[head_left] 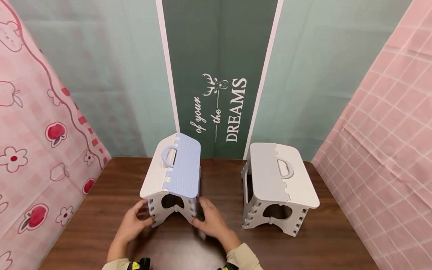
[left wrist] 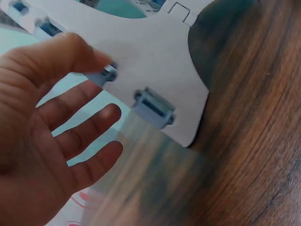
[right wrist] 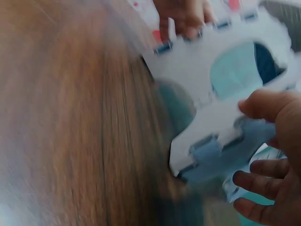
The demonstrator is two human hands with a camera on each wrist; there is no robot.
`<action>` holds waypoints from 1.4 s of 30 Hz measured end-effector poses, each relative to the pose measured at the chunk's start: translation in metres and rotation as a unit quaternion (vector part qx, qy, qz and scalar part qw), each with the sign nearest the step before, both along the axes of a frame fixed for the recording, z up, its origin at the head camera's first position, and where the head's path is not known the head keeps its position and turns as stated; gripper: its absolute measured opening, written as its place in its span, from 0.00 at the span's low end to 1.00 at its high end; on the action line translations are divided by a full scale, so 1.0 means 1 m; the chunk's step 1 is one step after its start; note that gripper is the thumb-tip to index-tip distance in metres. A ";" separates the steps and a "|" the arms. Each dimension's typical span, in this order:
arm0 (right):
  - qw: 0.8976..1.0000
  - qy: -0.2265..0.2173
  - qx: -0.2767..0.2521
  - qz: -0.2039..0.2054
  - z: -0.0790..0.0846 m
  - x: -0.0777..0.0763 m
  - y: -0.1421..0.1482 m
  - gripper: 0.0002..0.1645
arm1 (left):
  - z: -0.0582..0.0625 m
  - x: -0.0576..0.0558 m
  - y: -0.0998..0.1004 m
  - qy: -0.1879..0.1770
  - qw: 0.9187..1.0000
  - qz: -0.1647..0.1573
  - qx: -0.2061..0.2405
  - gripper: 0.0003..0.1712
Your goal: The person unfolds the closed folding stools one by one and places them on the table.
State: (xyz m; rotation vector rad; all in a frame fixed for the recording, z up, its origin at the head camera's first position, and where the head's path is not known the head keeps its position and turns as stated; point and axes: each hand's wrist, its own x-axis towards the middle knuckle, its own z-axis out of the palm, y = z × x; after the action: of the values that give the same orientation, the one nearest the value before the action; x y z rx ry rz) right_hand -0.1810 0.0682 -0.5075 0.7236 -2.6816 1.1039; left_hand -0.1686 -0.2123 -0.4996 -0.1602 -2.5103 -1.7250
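Observation:
A folding step stool (head_left: 183, 168) with a white and light blue top stands at the left of the table. Its two top halves slope down from a raised middle seam, and a blue loop handle sticks up there. My left hand (head_left: 132, 223) is at its front left corner; in the left wrist view the thumb (left wrist: 70, 56) touches the hinged panel edge while the other fingers spread loosely. At the front right corner is my right hand (head_left: 213, 219), its thumb (right wrist: 258, 106) against the front panel and its fingers loosely bent beside the blue side panel.
A second folding stool (head_left: 280, 176), grey and white with a flat top, stands to the right on the brown wooden table (head_left: 189, 251). A green printed cloth (head_left: 216, 45) hangs behind. Pink cloths (head_left: 388, 123) close off both sides.

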 end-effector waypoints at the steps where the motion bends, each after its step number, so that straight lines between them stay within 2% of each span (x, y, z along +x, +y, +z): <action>1: 1.000 0.001 0.000 0.005 0.002 0.003 -0.001 0.39 | 0.001 0.002 0.000 0.003 1.000 0.006 -0.009 0.32; 5: 1.000 0.011 -0.009 -0.013 0.007 0.008 -0.003 0.40 | 0.005 0.008 0.002 0.025 0.998 0.022 -0.048 0.31; 9: 0.999 0.033 -0.016 -0.037 0.015 0.007 -0.001 0.37 | 0.009 0.011 0.003 0.071 0.993 0.039 -0.092 0.27; 16: 0.992 0.106 -0.022 -0.060 0.042 0.001 0.005 0.38 | 0.036 0.014 0.006 0.151 0.974 0.085 -0.145 0.25; 23: 0.988 0.144 -0.027 -0.050 0.063 -0.004 0.008 0.39 | 0.061 0.015 0.005 0.181 0.959 0.104 -0.192 0.30; 30: 0.986 0.159 -0.035 -0.037 0.081 -0.007 0.007 0.39 | 0.078 0.014 0.007 0.221 0.949 0.108 -0.196 0.32; 42: 0.982 0.184 -0.042 -0.012 0.102 -0.014 -0.003 0.34 | 0.098 0.011 0.021 0.303 0.936 0.063 -0.166 0.30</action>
State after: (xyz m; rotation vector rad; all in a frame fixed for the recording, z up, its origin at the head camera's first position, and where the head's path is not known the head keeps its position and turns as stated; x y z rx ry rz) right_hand -0.1946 0.0655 -0.4055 0.7897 -2.3146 0.9613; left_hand -0.1579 -0.1913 -0.4018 -0.4633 -2.2439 -0.9837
